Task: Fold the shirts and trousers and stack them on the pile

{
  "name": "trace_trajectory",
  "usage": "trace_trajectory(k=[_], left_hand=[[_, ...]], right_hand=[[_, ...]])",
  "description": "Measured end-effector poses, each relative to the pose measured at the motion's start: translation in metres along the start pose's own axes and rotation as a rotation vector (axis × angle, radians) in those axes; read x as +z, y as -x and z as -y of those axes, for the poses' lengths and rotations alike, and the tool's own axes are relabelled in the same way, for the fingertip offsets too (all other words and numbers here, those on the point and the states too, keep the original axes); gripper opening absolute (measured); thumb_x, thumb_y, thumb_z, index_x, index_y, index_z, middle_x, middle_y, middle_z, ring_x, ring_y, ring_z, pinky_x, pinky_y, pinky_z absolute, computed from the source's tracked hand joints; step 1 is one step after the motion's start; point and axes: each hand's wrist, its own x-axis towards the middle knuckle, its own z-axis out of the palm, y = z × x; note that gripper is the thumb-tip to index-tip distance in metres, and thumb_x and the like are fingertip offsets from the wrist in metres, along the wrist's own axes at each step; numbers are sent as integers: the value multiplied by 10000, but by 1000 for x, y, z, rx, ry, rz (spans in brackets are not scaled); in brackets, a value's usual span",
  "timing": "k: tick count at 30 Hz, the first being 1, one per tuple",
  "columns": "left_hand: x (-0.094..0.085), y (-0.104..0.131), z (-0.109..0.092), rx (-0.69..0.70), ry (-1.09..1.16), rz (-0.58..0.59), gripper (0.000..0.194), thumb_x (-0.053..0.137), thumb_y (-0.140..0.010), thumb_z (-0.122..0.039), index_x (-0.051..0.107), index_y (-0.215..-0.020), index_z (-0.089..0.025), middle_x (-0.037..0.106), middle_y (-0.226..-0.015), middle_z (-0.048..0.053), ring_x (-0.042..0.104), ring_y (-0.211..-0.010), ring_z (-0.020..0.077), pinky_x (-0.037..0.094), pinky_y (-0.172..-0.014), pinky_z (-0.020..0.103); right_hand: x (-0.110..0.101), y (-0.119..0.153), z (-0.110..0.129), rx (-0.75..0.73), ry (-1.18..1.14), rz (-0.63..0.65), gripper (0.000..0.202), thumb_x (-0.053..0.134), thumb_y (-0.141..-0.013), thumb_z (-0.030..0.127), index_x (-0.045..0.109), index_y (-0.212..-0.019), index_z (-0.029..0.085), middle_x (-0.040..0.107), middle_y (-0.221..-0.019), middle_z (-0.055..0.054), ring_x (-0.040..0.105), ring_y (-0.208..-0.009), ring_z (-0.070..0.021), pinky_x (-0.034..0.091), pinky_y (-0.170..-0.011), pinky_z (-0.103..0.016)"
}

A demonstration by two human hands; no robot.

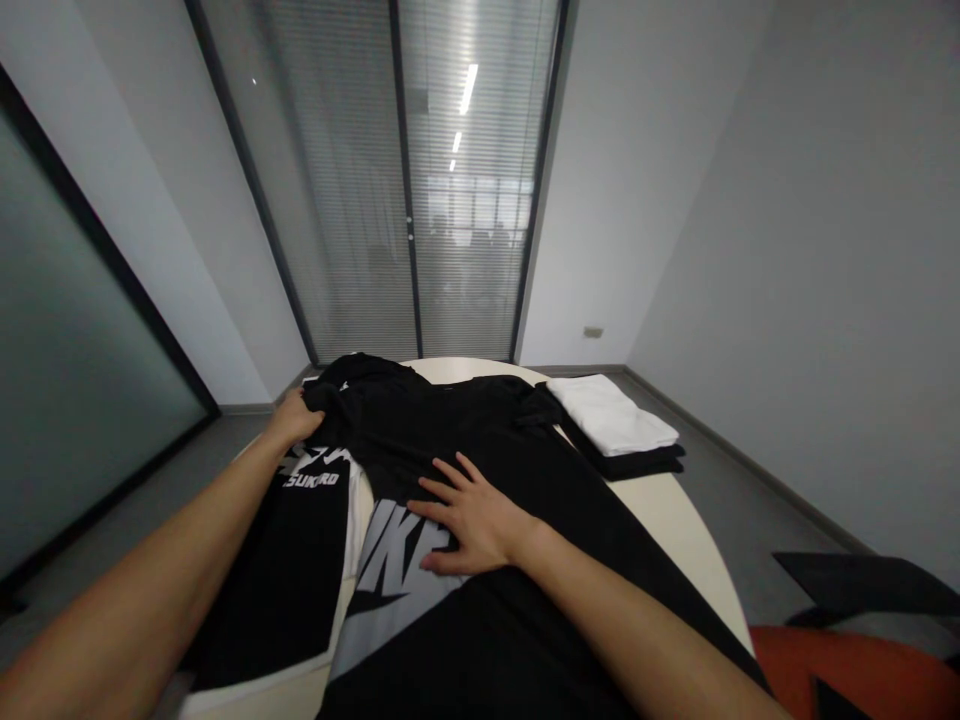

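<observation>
A black T-shirt [450,430] with large grey lettering lies spread over the table, its collar at the far side. My right hand [476,515] rests flat on its front beside the lettering, fingers spread. At the far left, my left hand [296,415] is closed on the shirt's left sleeve; its fingertips are partly hidden by the cloth. Under and beside that sleeve lies a black garment with white print and white edging [292,570]. The T-shirt's lower end runs out of the picture at the bottom.
A folded white garment [611,412] sits on folded dark clothes [645,462] at the table's right side. Another dark bundle of cloth [367,370] lies at the far left. The pale round table [705,530] has an orange chair [847,675] at its right.
</observation>
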Motion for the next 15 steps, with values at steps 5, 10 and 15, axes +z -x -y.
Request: trace_trajectory(k=[5, 10, 15], left_hand=[[-6, -1, -7, 60, 122, 23, 499, 637, -806, -239, 548, -1290, -160, 717, -1053, 100, 705, -938, 241, 552, -851, 342], [0, -1, -23, 77, 242, 102, 557, 579, -897, -304, 436, -1415, -157, 714, -1129, 127, 720, -924, 212, 576, -803, 321], [15, 11, -29, 175, 234, 206, 745, 737, -746, -218, 456, -1432, -151, 616, -1357, 142, 625, -1199, 232, 487, -1022, 312]], right_hand=[[-12, -3, 8, -210, 20, -37, 687, 573, -911, 489, 374, -1525, 254, 402, -1557, -84, 356, -1411, -273, 233, -1158, -480], [6, -13, 40, -387, 97, -78, 552, 449, -997, 529, 378, -1511, 339, 585, -1299, -54, 557, -1031, -198, 428, -850, -336], [26, -19, 49, -390, 78, -64, 315, 431, -1026, 437, 635, -1217, 291, 638, -1081, -38, 559, -927, -182, 428, -757, -308]])
